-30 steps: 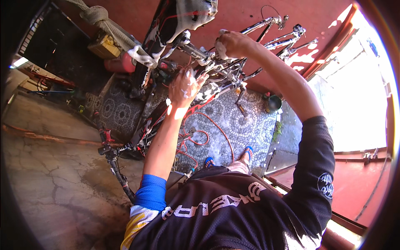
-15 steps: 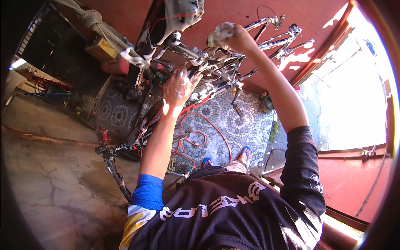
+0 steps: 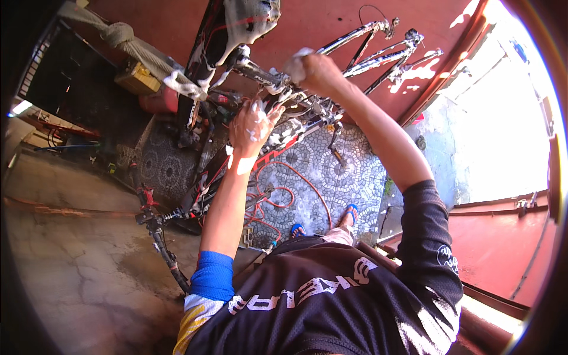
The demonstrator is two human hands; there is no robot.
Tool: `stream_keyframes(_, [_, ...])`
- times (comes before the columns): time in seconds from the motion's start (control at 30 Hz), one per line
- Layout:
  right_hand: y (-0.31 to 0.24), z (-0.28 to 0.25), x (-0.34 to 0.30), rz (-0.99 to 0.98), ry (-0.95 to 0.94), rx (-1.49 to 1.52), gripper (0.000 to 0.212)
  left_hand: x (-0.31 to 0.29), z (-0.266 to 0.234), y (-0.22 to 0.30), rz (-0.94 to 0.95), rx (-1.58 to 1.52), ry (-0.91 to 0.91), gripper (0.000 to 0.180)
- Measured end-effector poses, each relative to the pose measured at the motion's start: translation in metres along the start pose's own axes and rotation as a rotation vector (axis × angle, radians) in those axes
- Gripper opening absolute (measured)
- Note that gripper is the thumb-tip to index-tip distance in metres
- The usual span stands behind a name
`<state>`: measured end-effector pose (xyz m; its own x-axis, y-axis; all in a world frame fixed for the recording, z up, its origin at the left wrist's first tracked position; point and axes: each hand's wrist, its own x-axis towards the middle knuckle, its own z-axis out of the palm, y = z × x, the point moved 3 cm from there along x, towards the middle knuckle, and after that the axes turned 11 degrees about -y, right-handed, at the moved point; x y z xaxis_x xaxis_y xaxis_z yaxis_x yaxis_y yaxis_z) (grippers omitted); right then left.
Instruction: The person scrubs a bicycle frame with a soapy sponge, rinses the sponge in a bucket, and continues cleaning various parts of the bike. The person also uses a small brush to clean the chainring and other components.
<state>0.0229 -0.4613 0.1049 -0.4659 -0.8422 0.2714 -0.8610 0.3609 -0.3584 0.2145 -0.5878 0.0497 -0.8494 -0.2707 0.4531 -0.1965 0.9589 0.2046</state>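
A bicycle frame (image 3: 284,144), black, white and red and without wheels, is held up in front of me with white foam on it. My left hand (image 3: 251,129), foam on its back, is closed around the frame near its upper part. In my right hand (image 3: 319,74) is a foamy, pale sponge (image 3: 294,66), blurred by motion, close to the frame's foam-covered seat area. The foam-covered saddle (image 3: 245,26) is up at the far side. The handlebar (image 3: 163,239) hangs at the lower left.
A thick knotted rope (image 3: 139,47) runs down to the frame from the upper left. An orange hose (image 3: 307,183) lies in loops on the patterned tile floor (image 3: 355,160). A yellow box (image 3: 138,78) stands at the left, and a red wall (image 3: 331,18) rises behind.
My right hand with the sponge has moved left and down, nearer the frame. My left hand stays on the frame, and the whole view has shifted slightly.
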Motion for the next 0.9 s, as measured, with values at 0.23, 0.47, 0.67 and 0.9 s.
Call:
stream_keyframes(0.23, [-0.029, -0.022, -0.018, 0.216, -0.036, -0.110, 0.027, 0.004, 0.002, 0.000, -0.038, -0.037, -0.072, 0.065])
stream_keyframes(0.47, [0.045, 0.003, -0.126, 0.253, 0.650, 1.083, 0.036, 0.002, 0.004, 0.000, -0.045, 0.087, -0.042, 0.066])
stream_keyframes(0.67, [0.057, 0.178, -0.131, 0.388, 0.647, 1.628, 0.035, 0.008, -0.004, 0.010, -0.063, 0.037, -0.145, 0.068])
stream_keyframes(0.9, [0.037, 0.220, -0.109, 0.335, 0.798, 0.805, 0.044, 0.008, 0.003, 0.010, 0.024, 0.085, -0.167, 0.056])
